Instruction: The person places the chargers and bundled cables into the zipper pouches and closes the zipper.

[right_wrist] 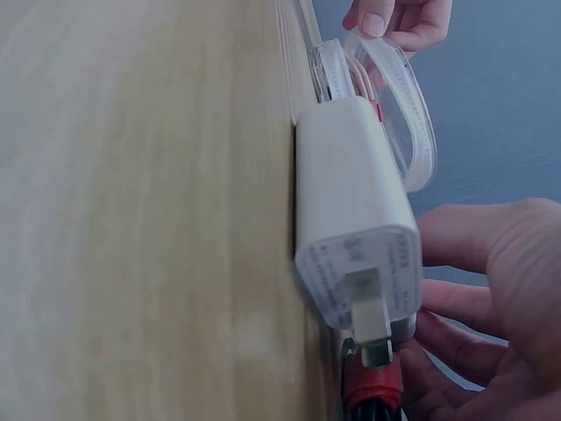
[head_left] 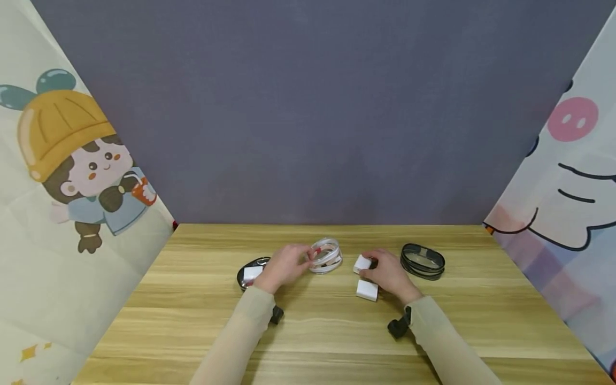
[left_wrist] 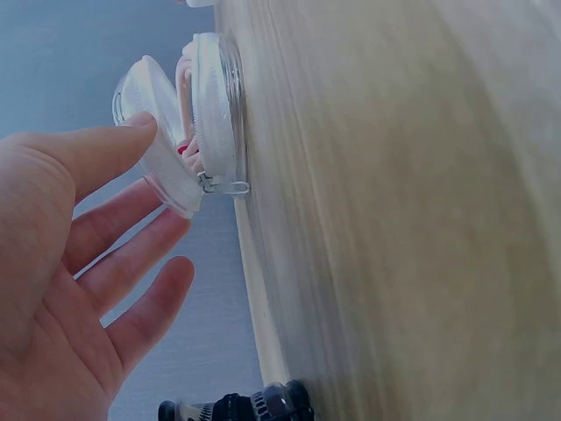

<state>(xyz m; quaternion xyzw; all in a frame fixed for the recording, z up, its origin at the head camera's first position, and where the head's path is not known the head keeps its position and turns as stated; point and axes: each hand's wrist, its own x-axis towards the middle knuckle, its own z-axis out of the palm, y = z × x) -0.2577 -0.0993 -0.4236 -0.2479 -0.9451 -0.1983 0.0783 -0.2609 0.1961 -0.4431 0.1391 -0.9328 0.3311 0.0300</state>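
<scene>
My left hand [head_left: 287, 266] pinches the raised lid of a clear round zip case [head_left: 332, 263] between thumb and fingers. Inside that case lies a pink cable [left_wrist: 184, 92] with a bit of red; its zip pull hangs at the rim in the left wrist view. With thumb and forefinger, my right hand [head_left: 389, 274] grips a white charger [head_left: 362, 264] on the table. Just in front of it lies a second white charger [head_left: 367, 290], whose plug prong faces the camera in the right wrist view. That nearer charger mostly hides the gripped one there.
A black-rimmed round case [head_left: 243, 274] with a white charger [head_left: 253, 274] over it sits by my left wrist, partly hidden. Another black round case [head_left: 422, 262] lies right of my right hand. The wooden table [head_left: 327, 342] ends at a grey backdrop [head_left: 327, 117].
</scene>
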